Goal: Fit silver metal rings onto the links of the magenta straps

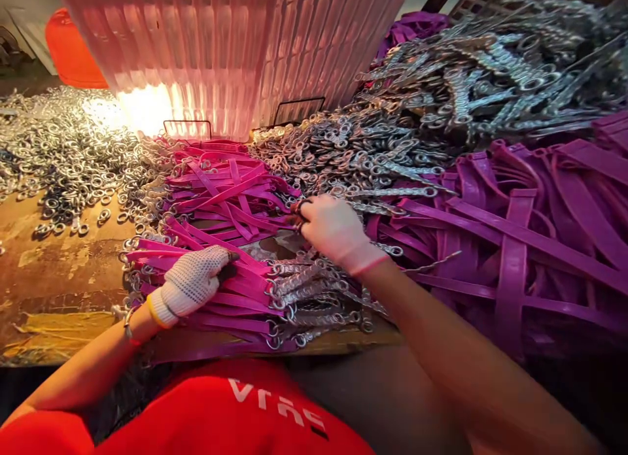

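My left hand [193,282], in a white knitted glove with dotted grip, rests over a row of pink straps [245,304]. Its fingers are curled in, their tips dark; what they hold is hidden. Those straps have metal rings at their ends, joined on the right to twisted silvery metal pieces [304,282]. My right hand [331,229], also gloved in white, is closed at the right edge of a second pile of pink straps [230,187]. Its fingertips point left beside a strap end, and I cannot make out what is pinched there.
Loose metal rings and links [73,148] heap up at the left, more metal pieces [490,69] at the back right. Wide purple straps [520,246] fill the right side. Ribbed translucent panels [220,56] stand behind, with a bright light. An orange object [73,50] is at the back left.
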A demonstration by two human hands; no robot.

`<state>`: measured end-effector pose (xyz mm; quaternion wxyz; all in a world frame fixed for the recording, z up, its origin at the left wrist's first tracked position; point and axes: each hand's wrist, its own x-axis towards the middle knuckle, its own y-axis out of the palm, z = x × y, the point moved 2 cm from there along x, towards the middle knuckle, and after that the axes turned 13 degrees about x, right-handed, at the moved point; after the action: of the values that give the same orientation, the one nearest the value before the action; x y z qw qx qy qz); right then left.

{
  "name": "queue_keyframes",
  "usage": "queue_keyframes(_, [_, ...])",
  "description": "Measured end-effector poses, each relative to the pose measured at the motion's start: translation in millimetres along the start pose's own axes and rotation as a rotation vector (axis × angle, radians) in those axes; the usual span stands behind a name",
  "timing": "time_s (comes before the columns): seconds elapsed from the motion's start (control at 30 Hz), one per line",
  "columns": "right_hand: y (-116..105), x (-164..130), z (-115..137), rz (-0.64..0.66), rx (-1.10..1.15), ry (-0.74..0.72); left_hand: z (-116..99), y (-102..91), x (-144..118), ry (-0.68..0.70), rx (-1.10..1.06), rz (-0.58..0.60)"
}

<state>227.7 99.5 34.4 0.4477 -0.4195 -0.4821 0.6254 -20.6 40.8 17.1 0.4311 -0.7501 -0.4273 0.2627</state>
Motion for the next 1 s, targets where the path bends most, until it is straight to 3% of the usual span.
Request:
queue_keyframes(0.07, [16,25,-20,-0.042,-0.091,0.012,1,4.3,1,0.004,0.034,-0.005])
queue_keyframes(0.13, [32,41,-32,-0.033,-0.121,-0.001,-1,1.6,0,-0.032,-0.066,-0.076])
queue_keyframes(0.23, [46,48,-41,-0.008,-0.111,-0.025,-7,-7.6,-3,-0.26,-0.56,-0.118])
queue_keyframes(0.33, [45,43,-45,-0.004,-0.093,-0.043,-18,-15.2,-5,-0.485,-1.199,0.058])
queue_keyframes(0.4, [40,36,-45,-0.042,-0.044,-0.034,-28,-20.3,-6,-0.505,-1.482,0.191])
queue_keyframes(0.47, [33,24,-42,-0.133,0.134,-0.026,-35,-23.5,-7,-0.461,-1.623,0.265])
queue_keyframes(0.57, [23,-2,-25,-0.239,0.439,-0.079,-40,-20.4,-9,-0.417,-1.679,0.295])
queue_keyframes(0.63, [18,-24,-6,-0.241,0.549,-0.14,-40,-14.4,-11,-0.415,-1.646,0.291])
queue_keyframes(0.8, [7,-68,51,-0.155,0.715,-0.218,-41,-2.2,-19,-0.359,-1.513,0.199])
queue_keyframes(0.9, [4,-78,77,-0.12,0.838,-0.286,-46,-2.9,-22,-0.268,-1.345,0.121])
queue_keyframes(1.0, [6,-80,91,-0.083,0.925,-0.311,-51,-7.5,-25,-0.206,-1.14,0.124])
